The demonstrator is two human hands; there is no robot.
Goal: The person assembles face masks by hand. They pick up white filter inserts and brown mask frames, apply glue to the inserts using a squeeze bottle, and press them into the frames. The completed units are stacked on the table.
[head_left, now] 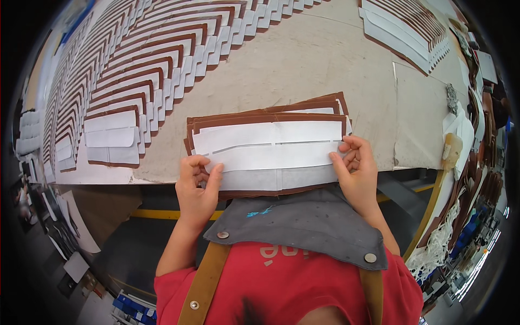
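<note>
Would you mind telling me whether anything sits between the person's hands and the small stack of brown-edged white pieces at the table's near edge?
Nothing visible does: the left hand and right hand already grip opposite ends of the stack of brown-edged white pieces.

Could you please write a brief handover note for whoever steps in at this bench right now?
Left hand: grips the left end of the small stack of brown-and-white pieces at the near table edge.
Right hand: pinches the stack's right end.
Done: long overlapping rows of laid-out pieces cover the far left; another laid-out batch lies far right.
Left: the stack in hand is not yet laid out.
</note>
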